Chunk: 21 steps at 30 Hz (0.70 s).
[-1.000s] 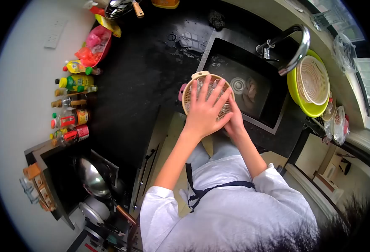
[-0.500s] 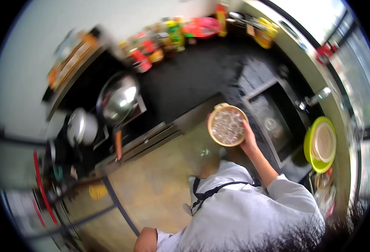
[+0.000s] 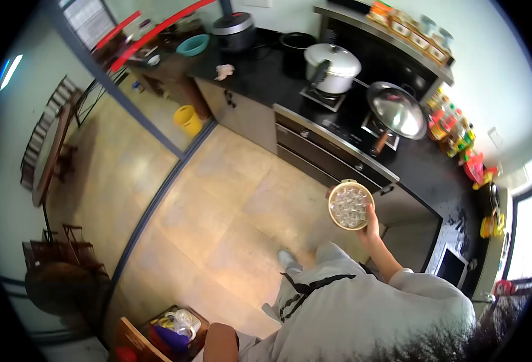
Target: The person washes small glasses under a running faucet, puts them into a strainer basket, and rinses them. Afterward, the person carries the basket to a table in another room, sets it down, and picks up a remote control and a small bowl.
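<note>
My right hand (image 3: 371,227) grips the side of a round, cream-coloured strainer basket (image 3: 350,230), thumb over the rim. Fingertips also show at the basket's far left edge. Inside lie several clear, shiny, rounded pieces (image 3: 349,205) that look like glass or clear plastic; their exact kind is too small to tell. The basket is held level in front of my body, above the tiled floor. Of my left arm only the bent elbow part (image 3: 221,342) shows at the bottom; the left hand is out of view.
A black counter holds a white pressure cooker (image 3: 333,63), a lidded wok (image 3: 397,110), a rice cooker (image 3: 234,31) and bottles (image 3: 450,125). The sink (image 3: 451,266) is at right. A box of items (image 3: 178,329) is near my left elbow; a yellow bin (image 3: 187,120) stands by the doorway.
My view has swung left, away from the sink toward the stove and doorway. The basket stays in my right hand and has turned along with my body.
</note>
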{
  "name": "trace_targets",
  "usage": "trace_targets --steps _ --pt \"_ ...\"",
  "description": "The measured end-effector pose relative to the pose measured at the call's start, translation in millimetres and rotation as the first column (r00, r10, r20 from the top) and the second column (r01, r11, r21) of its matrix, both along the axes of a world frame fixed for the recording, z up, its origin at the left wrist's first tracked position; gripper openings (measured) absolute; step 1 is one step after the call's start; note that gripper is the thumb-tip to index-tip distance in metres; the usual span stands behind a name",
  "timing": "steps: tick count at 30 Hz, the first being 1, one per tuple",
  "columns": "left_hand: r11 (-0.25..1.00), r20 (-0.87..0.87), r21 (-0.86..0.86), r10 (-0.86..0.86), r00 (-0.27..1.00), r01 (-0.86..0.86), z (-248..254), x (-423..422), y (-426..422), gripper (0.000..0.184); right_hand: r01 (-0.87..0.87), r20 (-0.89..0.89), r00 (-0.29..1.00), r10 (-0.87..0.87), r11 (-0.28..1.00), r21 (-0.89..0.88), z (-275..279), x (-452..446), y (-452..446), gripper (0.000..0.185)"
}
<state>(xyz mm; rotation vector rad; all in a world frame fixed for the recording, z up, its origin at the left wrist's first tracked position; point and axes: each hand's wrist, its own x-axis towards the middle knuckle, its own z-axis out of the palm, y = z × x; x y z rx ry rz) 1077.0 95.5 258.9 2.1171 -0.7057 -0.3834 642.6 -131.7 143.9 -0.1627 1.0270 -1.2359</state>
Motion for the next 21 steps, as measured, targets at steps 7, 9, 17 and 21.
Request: trace_targets --steps 7,9,17,21 --pt "0.922 -0.053 0.123 0.376 0.925 -0.367 -13.6 84.7 73.7 0.04 -0.239 0.036 0.971 0.237 0.967 0.083 2.6 160.7 -67.1 0.052" --pt "0.886 -0.035 0.153 0.449 0.893 -0.439 -9.5 113.0 85.8 0.041 -0.348 0.036 0.937 0.347 0.937 0.037 -1.4 208.6 -79.2 0.052" --pt "0.699 0.085 0.195 0.687 0.722 -0.688 19.0 263.0 68.3 0.043 -0.51 0.05 0.86 0.507 0.854 0.108 -35.0 428.7 -142.5 0.052" --pt "0.581 0.148 0.176 0.782 0.605 -0.794 45.3 342.5 70.6 0.044 -0.656 0.089 0.754 0.65 0.751 0.073 -25.5 554.8 -180.5 0.045"
